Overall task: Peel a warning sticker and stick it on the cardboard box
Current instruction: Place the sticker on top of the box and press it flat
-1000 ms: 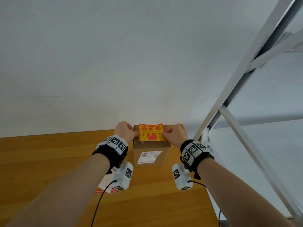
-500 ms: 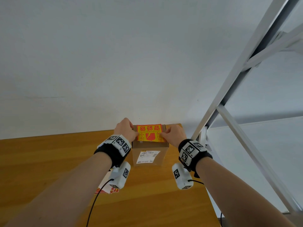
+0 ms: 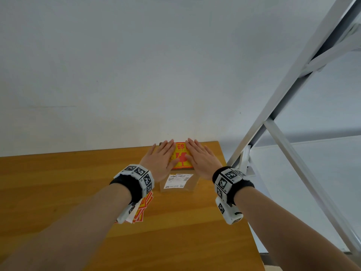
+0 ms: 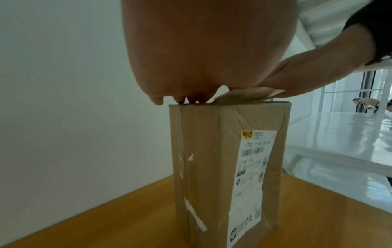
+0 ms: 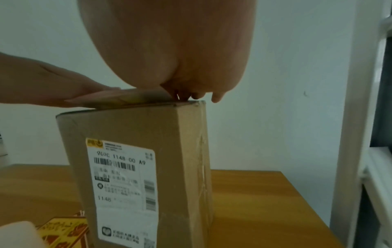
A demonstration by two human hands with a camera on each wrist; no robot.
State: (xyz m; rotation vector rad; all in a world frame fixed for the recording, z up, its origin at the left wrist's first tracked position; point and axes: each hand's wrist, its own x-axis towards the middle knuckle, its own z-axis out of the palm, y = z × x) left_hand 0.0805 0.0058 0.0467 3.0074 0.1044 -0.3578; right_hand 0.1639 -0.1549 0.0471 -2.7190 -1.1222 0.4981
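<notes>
A tall cardboard box (image 3: 192, 183) (image 4: 214, 159) (image 5: 180, 151) with a white shipping label (image 3: 178, 180) stands near the table's far right corner. The yellow-and-red warning sticker (image 3: 181, 157) lies flat on the box top. My left hand (image 3: 162, 159) (image 4: 210, 50) presses flat on the sticker's left half, fingers straight. On the right half my right hand (image 3: 201, 159) (image 5: 169, 47) presses the same way. Only the middle strip of the sticker shows between the hands.
A stack of spare warning stickers (image 3: 141, 210) (image 5: 63, 233) lies on the wooden table (image 3: 58, 182) below my left wrist. A white wall stands just behind the box. A white metal frame (image 3: 293, 90) rises at the right, past the table's edge.
Both hands let go of the sticker's side edges, which they pinched before, and now lie flat and open on top of it. The sticker went down onto the box top.
</notes>
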